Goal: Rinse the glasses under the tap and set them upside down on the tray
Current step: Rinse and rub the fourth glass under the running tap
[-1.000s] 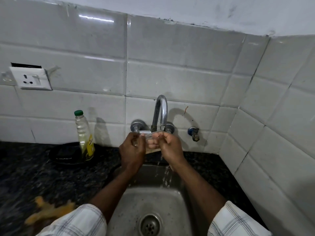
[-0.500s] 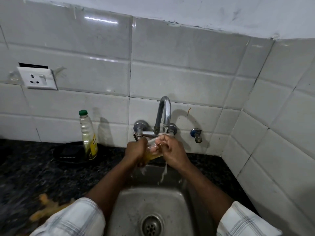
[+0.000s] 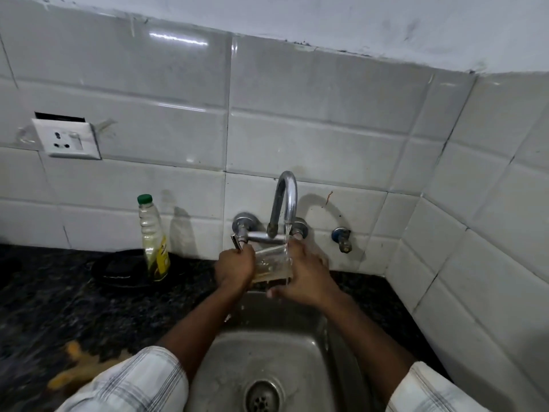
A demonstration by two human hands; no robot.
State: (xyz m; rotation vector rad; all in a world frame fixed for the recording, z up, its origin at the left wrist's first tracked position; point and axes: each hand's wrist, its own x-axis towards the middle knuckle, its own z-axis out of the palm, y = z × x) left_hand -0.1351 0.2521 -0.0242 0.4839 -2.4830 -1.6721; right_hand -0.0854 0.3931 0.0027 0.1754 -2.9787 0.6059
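The steel sink is closest. Above its far edge, both hands hold one clear glass, tipped sideways. The left hand curls its fingers round the left end. The right hand wraps the right side. Water from the tap hits the glass. Farther left stands a bottle.

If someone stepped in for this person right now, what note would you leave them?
Left hand: grips the glass at one end.
Right hand: curled round its other end.
The glass lies sideways under the running tap, over the sink.
Done: rinsing under way.
Left: finish the rinse, set the glass upside down on the tray, which is not in view.
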